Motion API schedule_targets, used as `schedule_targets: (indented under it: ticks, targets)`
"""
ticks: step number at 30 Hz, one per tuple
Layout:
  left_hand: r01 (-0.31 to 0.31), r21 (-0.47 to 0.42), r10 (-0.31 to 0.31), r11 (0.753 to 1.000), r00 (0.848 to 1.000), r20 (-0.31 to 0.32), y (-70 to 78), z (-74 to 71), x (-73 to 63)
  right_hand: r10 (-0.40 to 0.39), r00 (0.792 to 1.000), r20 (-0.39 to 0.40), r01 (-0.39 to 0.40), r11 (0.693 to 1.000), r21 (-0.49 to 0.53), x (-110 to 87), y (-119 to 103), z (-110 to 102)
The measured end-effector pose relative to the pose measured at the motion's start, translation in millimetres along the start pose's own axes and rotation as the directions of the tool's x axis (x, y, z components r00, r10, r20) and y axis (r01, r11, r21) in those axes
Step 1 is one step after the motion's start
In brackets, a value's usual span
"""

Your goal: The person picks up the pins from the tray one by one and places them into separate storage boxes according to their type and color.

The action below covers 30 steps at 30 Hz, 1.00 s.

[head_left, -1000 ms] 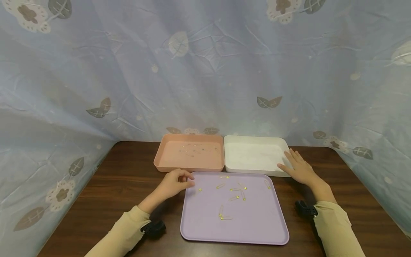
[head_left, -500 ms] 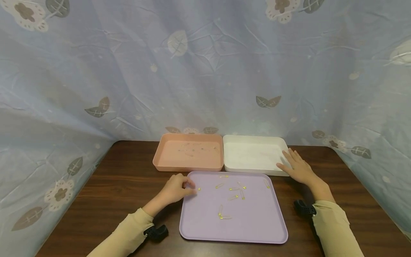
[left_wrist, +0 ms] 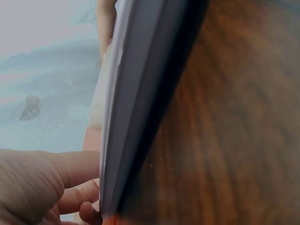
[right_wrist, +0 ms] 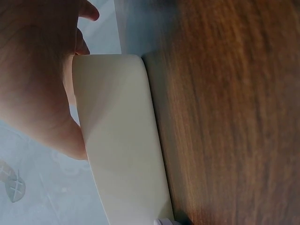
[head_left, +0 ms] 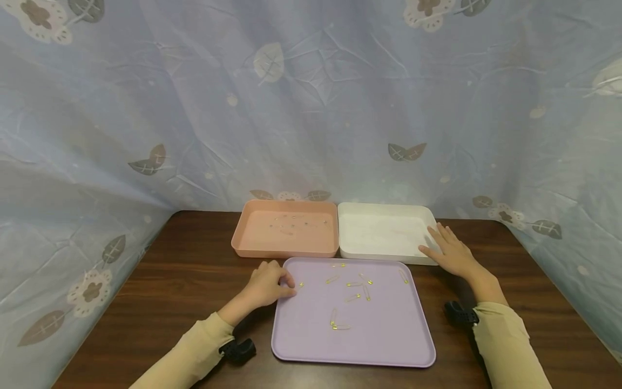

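In the head view, my left hand (head_left: 267,284) is at the left rim of the lilac tray (head_left: 359,346), thumb and index finger bent towards each other. Their tips are right beside a gold safety pin (head_left: 301,285); whether they pinch its end is too small to make out. The tray's raised rim hides those fingertips in the left wrist view. Several more safety pins (head_left: 355,284) lie scattered over the tray. My right hand (head_left: 452,253) rests with fingers spread on the right rim of the white tray (head_left: 384,259).
Behind the lilac tray, a pink tray (head_left: 284,254) stands against the white one and holds several small pins (head_left: 293,217). All three stand on a dark wooden table (head_left: 194,259). A patterned cloth (head_left: 311,108) hangs behind and at the sides.
The left hand has moved slightly right and down, over the lilac tray's left rim to the nearby safety pin. The right hand has stayed put.
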<state>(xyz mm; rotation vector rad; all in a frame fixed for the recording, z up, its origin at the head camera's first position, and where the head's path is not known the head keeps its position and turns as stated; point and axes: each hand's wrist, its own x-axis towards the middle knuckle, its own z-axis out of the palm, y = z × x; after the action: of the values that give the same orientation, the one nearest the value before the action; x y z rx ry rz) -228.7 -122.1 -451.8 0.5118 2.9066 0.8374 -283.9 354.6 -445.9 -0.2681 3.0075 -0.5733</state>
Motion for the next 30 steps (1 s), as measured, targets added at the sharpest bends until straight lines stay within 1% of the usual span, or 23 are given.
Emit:
schedule_targets:
  ticks: [5,14,21,24,27,30]
  targets:
    - [0.006,-0.004,-0.006,1.000,1.000,0.026,1.8,-2.5,0.3,-0.004,1.000,-0.005,0.004,1.000,-0.007,0.3,0,0]
    - [-0.016,0.006,0.016,1.000,0.999,0.045,2.4,-3.7,2.8,-0.001,1.000,-0.011,0.001,1.000,-0.013,1.7,2,1]
    - [-0.028,-0.012,0.029,1.000,0.998,0.061,4.6,-5.3,2.9,-0.009,1.000,-0.012,0.009,1.000,-0.003,0.9,3,2]
    - [-0.059,-0.006,0.059,0.998,0.997,0.053,6.2,-5.8,4.8,-0.010,1.000,-0.010,0.010,1.000,-0.006,1.1,2,2]
    - [-0.092,-0.012,0.092,0.996,0.995,0.028,9.2,-7.3,8.3,-0.008,1.000,-0.010,0.007,1.000,-0.013,1.4,1,1]
    - [-0.109,-0.020,0.109,0.994,0.994,0.011,13.2,-9.7,13.3,-0.003,1.000,-0.016,0.003,1.000,-0.025,1.0,0,0]
